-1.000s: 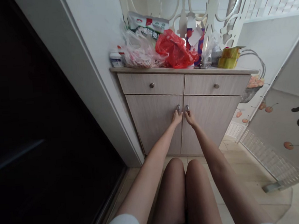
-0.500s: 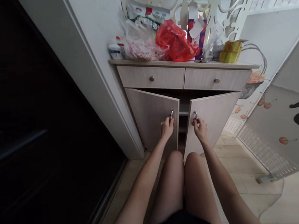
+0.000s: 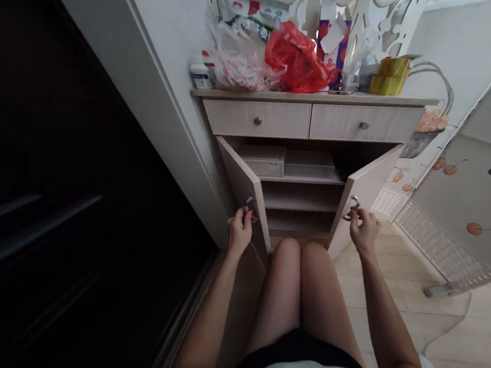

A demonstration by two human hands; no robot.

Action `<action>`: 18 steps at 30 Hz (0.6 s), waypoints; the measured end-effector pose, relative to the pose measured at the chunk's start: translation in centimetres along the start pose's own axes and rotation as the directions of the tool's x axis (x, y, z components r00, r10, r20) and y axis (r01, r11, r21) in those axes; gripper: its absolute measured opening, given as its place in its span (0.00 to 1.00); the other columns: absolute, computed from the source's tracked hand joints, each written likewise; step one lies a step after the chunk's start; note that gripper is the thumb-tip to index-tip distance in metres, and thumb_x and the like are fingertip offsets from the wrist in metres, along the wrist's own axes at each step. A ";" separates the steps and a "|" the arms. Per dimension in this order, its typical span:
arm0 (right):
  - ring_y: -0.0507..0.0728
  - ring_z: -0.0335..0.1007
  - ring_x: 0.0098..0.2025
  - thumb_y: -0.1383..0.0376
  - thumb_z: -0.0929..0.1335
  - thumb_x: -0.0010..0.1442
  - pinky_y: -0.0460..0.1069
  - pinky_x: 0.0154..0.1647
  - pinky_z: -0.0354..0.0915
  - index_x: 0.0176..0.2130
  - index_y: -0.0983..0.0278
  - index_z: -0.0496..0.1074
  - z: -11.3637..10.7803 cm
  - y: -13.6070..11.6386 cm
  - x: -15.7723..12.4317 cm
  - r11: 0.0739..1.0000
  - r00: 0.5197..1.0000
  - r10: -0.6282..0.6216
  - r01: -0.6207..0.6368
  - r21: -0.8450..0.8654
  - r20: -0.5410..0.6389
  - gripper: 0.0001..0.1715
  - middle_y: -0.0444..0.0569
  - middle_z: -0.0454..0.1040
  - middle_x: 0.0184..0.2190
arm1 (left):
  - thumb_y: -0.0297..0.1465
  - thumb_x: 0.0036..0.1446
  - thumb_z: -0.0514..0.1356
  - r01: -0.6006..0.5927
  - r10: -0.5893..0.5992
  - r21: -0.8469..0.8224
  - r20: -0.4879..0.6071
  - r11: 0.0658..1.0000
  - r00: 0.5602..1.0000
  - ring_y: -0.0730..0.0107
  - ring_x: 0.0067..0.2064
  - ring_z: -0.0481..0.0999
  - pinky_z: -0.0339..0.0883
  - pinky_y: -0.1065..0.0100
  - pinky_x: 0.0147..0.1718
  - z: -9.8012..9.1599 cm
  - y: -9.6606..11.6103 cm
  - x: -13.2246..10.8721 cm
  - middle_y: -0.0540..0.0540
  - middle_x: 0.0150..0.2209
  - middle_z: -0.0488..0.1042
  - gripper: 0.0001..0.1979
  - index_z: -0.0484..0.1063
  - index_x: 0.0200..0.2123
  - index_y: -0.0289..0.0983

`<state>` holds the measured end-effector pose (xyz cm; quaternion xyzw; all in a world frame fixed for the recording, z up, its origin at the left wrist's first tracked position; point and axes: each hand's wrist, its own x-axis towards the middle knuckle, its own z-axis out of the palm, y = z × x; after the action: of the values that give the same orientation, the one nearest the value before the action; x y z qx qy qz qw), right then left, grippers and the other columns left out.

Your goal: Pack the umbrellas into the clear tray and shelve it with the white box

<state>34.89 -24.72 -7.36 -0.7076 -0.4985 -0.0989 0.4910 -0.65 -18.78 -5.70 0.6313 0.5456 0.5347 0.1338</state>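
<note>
Left hand (image 3: 239,233) pinching left door handle (image 3: 248,205), right hand (image 3: 363,229) gripping right door handle (image 3: 353,205), both cabinet doors swung wide, shelves exposed, top shelf boxes (image 3: 264,159) probably untouched.

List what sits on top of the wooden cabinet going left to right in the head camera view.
Small white jar with a label → clear plastic bag with red-and-white contents → crumpled red plastic bag → yellow-green packet. Below, the left hand and right hand grip the metal door handles.
</note>
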 end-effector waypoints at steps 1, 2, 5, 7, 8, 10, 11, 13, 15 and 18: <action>0.58 0.68 0.35 0.50 0.57 0.66 0.54 0.46 0.52 0.37 0.63 0.76 -0.6 0.3 -0.2 1.000 1.000 -0.005 0.005 0.004 -0.015 0.27 0.52 0.79 0.32 | 0.40 0.58 0.53 -0.002 0.002 0.014 -0.026 1.000 1.000 0.61 0.31 0.77 0.68 0.65 0.35 -0.9 -0.5 -0.2 0.45 0.27 0.77 0.10 0.66 0.29 0.43; 0.58 0.68 0.35 0.49 0.56 0.66 0.54 0.46 0.53 0.36 0.63 0.76 -1.1 0.7 -0.4 1.000 0.999 -0.011 0.011 0.008 -0.030 0.28 0.52 0.79 0.31 | 0.41 0.58 0.53 0.001 0.001 0.035 -0.056 0.999 0.998 0.61 0.30 0.77 0.68 0.65 0.33 -1.8 -0.9 -0.4 0.45 0.27 0.77 0.10 0.66 0.28 0.43; 0.58 0.69 0.34 0.47 0.56 0.66 0.53 0.44 0.56 0.34 0.63 0.76 -2.6 1.7 -0.9 1.000 0.997 -0.022 0.023 0.012 -0.069 0.30 0.52 0.79 0.31 | 0.41 0.56 0.53 0.025 -0.010 0.112 -0.138 0.993 0.990 0.63 0.27 0.75 0.65 0.67 0.28 -4.6 -2.2 -0.8 0.45 0.25 0.75 0.10 0.65 0.27 0.42; 0.58 0.69 0.34 0.47 0.57 0.66 0.53 0.42 0.57 0.34 0.63 0.76 -3.5 2.4 -1.2 1.000 0.996 -0.022 0.022 -0.005 -0.090 0.30 0.53 0.79 0.31 | 0.41 0.55 0.53 0.033 -0.008 0.144 -0.169 0.989 0.986 0.65 0.24 0.73 0.62 0.69 0.24 -6.4 -3.0 -0.8 0.46 0.23 0.74 0.11 0.65 0.27 0.42; 0.58 0.69 0.33 0.47 0.57 0.67 0.53 0.42 0.57 0.34 0.63 0.76 -4.0 2.8 -1.3 1.000 0.995 -0.023 0.022 -0.018 -0.100 0.29 0.53 0.79 0.31 | 0.41 0.54 0.53 0.036 -0.007 0.156 -0.180 0.987 0.984 0.65 0.23 0.72 0.61 0.70 0.23 -7.3 -3.4 -0.7 0.47 0.22 0.73 0.10 0.65 0.27 0.41; 0.58 0.69 0.31 0.48 0.58 0.67 0.53 0.41 0.58 0.35 0.63 0.76 -5.0 3.8 -1.6 0.998 0.992 -0.034 0.029 -0.047 -0.123 0.28 0.53 0.78 0.30 | 0.41 0.53 0.53 0.053 -0.016 0.178 -0.207 0.983 0.978 0.66 0.22 0.70 0.59 0.70 0.21 -8.9 -4.1 -0.5 0.48 0.20 0.71 0.10 0.65 0.27 0.41; 0.58 0.69 0.31 0.48 0.58 0.66 0.53 0.40 0.58 0.35 0.63 0.76 -5.6 4.5 -1.8 0.997 0.990 -0.042 0.033 -0.064 -0.137 0.27 0.53 0.78 0.29 | 0.41 0.52 0.53 0.070 -0.028 0.188 -0.221 0.980 0.975 0.66 0.21 0.69 0.58 0.70 0.21 -9.6 -4.5 -0.4 0.49 0.20 0.70 0.10 0.65 0.27 0.41; 0.58 0.68 0.30 0.48 0.59 0.66 0.53 0.38 0.58 0.34 0.63 0.75 -6.7 6.0 -2.0 0.993 0.986 -0.052 0.035 -0.108 -0.158 0.27 0.53 0.76 0.27 | 0.40 0.51 0.52 0.119 -0.068 0.201 -0.246 0.972 0.967 0.67 0.20 0.67 0.57 0.69 0.21 -11.0 -5.2 -0.1 0.50 0.19 0.68 0.09 0.65 0.28 0.41; 0.59 0.67 0.29 0.48 0.59 0.65 0.53 0.36 0.57 0.32 0.63 0.74 -7.9 7.8 -2.1 0.986 0.983 -0.040 0.010 -0.167 -0.178 0.26 0.53 0.74 0.25 | 0.40 0.51 0.52 0.186 -0.125 0.217 -0.267 0.958 0.955 0.69 0.20 0.64 0.57 0.70 0.21 -12.2 -5.8 0.2 0.52 0.18 0.66 0.09 0.65 0.29 0.42; 0.59 0.65 0.28 0.49 0.59 0.63 0.54 0.36 0.56 0.31 0.61 0.71 -9.8 10.5 -2.0 0.972 0.979 -0.001 -0.047 -0.231 -0.203 0.24 0.52 0.72 0.24 | 0.40 0.51 0.52 0.277 -0.198 0.238 -0.307 0.931 0.931 0.70 0.21 0.63 0.58 0.72 0.22 -13.7 -6.4 0.7 0.56 0.17 0.65 0.09 0.66 0.30 0.43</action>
<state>45.72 -33.95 -10.01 -0.7527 -0.4225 -0.2226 0.4531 -15.52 -21.58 -4.76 0.4911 0.7014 0.5158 0.0302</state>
